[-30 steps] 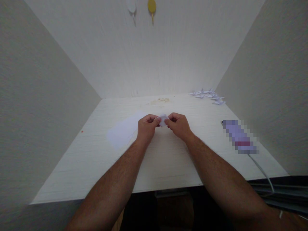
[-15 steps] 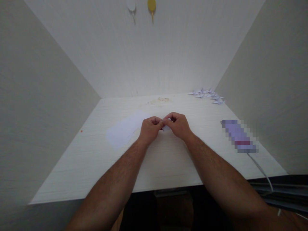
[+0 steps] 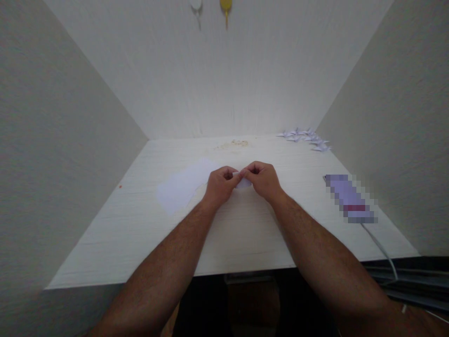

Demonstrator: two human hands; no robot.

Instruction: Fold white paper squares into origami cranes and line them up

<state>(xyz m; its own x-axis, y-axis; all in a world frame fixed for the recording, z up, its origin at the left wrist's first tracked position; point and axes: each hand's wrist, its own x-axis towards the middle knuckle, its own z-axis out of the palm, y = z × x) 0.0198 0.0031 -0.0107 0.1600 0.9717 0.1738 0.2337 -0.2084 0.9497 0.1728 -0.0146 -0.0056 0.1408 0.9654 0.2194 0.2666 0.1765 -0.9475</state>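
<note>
A small folded piece of white paper is pinched between my two hands, just above the middle of the table. My left hand grips its left part with thumb and fingers. From the other side my right hand pinches it, and the two thumbs meet at its upper part. Fingers cover much of the paper, so its full shape is hidden. Left of my left hand, loose white paper sheets lie flat on the table.
Several small folded white paper cranes stand at the back right corner of the white table. A blurred-out phone-like device with a white cable lies at right. Walls enclose the back and sides, with two hooks above.
My thumbs have come together at the paper's upper edge, and more of the paper shows below them. The whole view has shifted slightly.
</note>
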